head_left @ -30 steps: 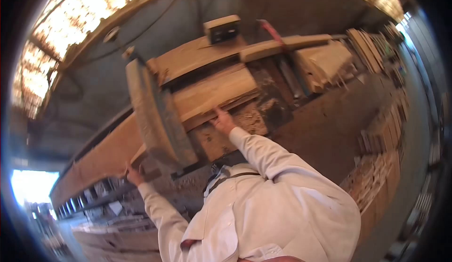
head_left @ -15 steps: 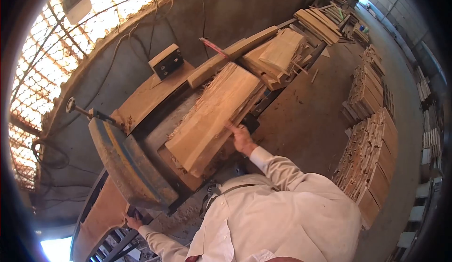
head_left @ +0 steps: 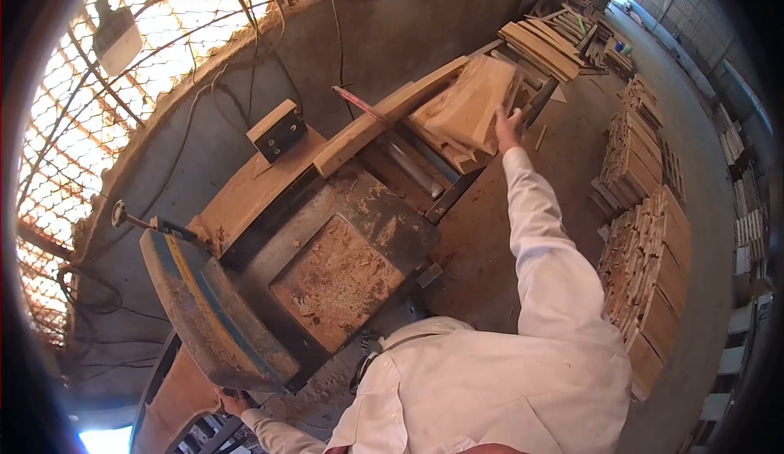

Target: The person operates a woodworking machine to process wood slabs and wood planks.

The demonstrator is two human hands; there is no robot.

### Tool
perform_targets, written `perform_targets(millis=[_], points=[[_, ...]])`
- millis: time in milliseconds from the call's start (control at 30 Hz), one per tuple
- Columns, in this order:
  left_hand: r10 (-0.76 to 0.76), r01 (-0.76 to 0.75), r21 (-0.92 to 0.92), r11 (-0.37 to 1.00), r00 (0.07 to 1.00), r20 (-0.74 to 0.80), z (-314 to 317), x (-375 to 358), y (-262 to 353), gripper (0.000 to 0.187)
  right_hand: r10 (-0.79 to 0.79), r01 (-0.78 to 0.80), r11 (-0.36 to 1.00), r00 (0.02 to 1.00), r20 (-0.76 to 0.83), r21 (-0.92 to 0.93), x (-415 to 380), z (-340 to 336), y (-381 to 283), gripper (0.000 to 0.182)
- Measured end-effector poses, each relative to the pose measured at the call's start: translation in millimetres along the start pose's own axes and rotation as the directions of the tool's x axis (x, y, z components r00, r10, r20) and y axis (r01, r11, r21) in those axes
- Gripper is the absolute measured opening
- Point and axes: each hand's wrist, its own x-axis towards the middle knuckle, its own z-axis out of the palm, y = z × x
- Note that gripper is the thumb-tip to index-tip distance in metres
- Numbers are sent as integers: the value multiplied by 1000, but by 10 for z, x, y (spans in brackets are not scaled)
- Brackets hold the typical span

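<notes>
My right hand (head_left: 508,130) reaches far out with its fingers closed on the near end of a wooden board (head_left: 474,99). That board lies on top of other boards at the far end of the machine, slightly blurred. My left hand (head_left: 233,402) is low at the left, beside the edge of a brown wooden panel (head_left: 181,389). Its fingers curl around something dark that is mostly hidden. Between the hands is the woodworking machine's metal bed (head_left: 388,217), with a recess full of wood shavings (head_left: 335,287).
A curved guard (head_left: 212,307) with a blue and yellow stripe rises at the machine's left. A long wooden rail (head_left: 392,115) and a red-ended bar (head_left: 363,104) lie along the far side. Stacked planks (head_left: 649,282) stand at right; loose cables (head_left: 192,115) hang by the mesh window.
The large board that lay across the machine bed is gone from there, exposing the shavings. My right hand has moved away and to the right, onto the board pile. My left hand has dropped slightly.
</notes>
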Motion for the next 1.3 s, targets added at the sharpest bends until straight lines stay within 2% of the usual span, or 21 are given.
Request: perform_targets(millis=[33,67,100,200,267,300,400,433,467,500,533,600,633,733,833,900,967,1033,1200,1267,1300], points=[[272,-300,236,924,952,142,-14,-35,1,46,-61,66,996,996,71,-68,-431,-88,-272,75],[470,-576,405,711,816,336,-72,-82,-34,46,-255,265,960,961,108,-91,-723,-68,-326,73],[560,-785,479,394,618,552,-165,-78,-73,45,-546,523,790,837,20,-320,-801,176,56,74],[508,-669,653,354,724,466,-375,79,14,54,-634,685,682,729,260,-256,-1698,158,-66,68],[392,-729,658,191,671,630,-515,316,165,68,-646,757,645,611,457,-102,-2161,214,14,66],[394,-703,692,164,690,607,-515,361,153,69,-612,747,662,588,529,-65,-2369,282,83,66],[519,-731,681,38,596,612,-655,614,38,72,-489,643,765,596,637,-15,-2925,514,429,71],[566,-741,672,12,559,606,-672,670,-3,73,-520,799,590,488,701,-119,-2994,539,415,74],[315,-450,888,90,859,404,-328,33,200,75,-507,780,618,494,707,-102,-3027,604,350,76],[419,-391,874,-289,769,483,-602,406,-16,79,-489,757,646,508,709,-98,-3045,659,265,77],[489,-463,868,-178,724,487,-455,183,-104,61,-469,759,637,520,714,-135,-3062,687,267,79],[449,-499,668,551,853,267,-447,323,-484,37,-424,744,643,544,724,-183,-3080,744,223,80],[435,-481,655,583,865,249,-278,126,-610,36,-399,732,654,550,734,-192,-3081,735,210,81],[278,-515,687,513,857,434,38,-698,-646,37,-311,677,702,571,760,-221,-3138,721,155,81],[41,-386,613,689,865,499,74,-1105,-145,40,-291,661,713,582,759,-234,-3131,677,157,80],[-39,-154,470,869,926,375,-86,-1011,-39,48,-322,679,701,574,753,-218,-3120,714,178,78],[-5,-16,206,978,995,103,-228,-928,162,59,-362,712,680,534,764,-175,-3087,760,258,76],[87,-90,40,995,994,63,-184,-660,236,68,-338,707,675,550,764,-210,-3112,768,255,74],[-7,10,37,999,997,-73,8,137,128,63,-311,710,651,571,760,-268,-3237,698,209,76],[72,-54,128,990,988,-136,222,-27,161,45,-319,723,634,566,760,-273,-3219,703,280,77],[76,-72,52,996,993,-86,162,100,57,37,-343,733,635,551,761,-245,-3225,696,296,79]])
